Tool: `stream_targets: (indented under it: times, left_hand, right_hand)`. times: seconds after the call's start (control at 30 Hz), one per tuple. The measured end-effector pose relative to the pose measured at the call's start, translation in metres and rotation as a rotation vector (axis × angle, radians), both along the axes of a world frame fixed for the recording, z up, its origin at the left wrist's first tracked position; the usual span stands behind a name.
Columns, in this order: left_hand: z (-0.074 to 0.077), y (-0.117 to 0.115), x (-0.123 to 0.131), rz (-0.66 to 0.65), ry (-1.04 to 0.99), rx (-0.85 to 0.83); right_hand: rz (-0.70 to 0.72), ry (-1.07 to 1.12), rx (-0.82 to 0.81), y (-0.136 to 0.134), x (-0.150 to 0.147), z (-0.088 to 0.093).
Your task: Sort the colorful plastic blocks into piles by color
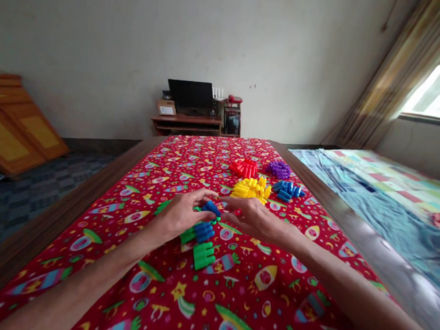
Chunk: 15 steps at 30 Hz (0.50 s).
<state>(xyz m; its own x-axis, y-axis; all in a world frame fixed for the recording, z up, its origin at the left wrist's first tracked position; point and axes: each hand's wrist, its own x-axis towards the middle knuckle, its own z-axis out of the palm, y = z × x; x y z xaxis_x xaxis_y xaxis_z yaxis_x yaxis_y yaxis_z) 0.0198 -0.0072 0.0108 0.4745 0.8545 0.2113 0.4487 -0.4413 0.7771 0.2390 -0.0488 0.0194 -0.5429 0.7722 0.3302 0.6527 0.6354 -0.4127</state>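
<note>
My left hand (pixel 182 212) pinches a blue toy building block (pixel 211 208) between thumb and fingers, just above the tablecloth. To its right, my right hand (pixel 252 216) hovers close to the block with thumb and fingers apart; I see nothing held in it. Whether its fingertips touch the block is hard to tell. Below the held block lie another blue block (pixel 203 231) and a green block (pixel 203 256) with round studs. More green blocks (pixel 161 207) show behind my left hand, which partly hides them.
Piles of yellow blocks (pixel 251 189), red blocks (pixel 244 167), purple blocks (pixel 278 169) and blue blocks (pixel 288 190) lie beyond my right hand. A red patterned tablecloth (pixel 210 305) covers the table. A monitor (pixel 190 94) stands on a desk behind; a bed (pixel 376 196) is at right.
</note>
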Motion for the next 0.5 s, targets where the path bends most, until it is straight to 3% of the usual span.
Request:
stream_targets:
  times: [0.1,0.2,0.37,0.5]
  left_hand:
    - [-0.002,-0.008,0.02,-0.011,-0.064,0.003]
    - [-0.008,-0.018,0.023,-0.022,0.139,0.068]
    - [-0.023,-0.013,-0.014,-0.127,0.595,0.285]
    - [-0.03,-0.006,-0.032,-0.173,0.699,0.341]
  right_hand:
    - [-0.02,0.065,-0.012,0.002,-0.008,-0.005]
    - [-0.114,0.035,-0.031,0.016,0.008,0.004]
    - [-0.147,-0.264,-0.196,0.037,0.086,0.036]
    - [-0.373,-0.386,-0.305,0.048,0.148,0.04]
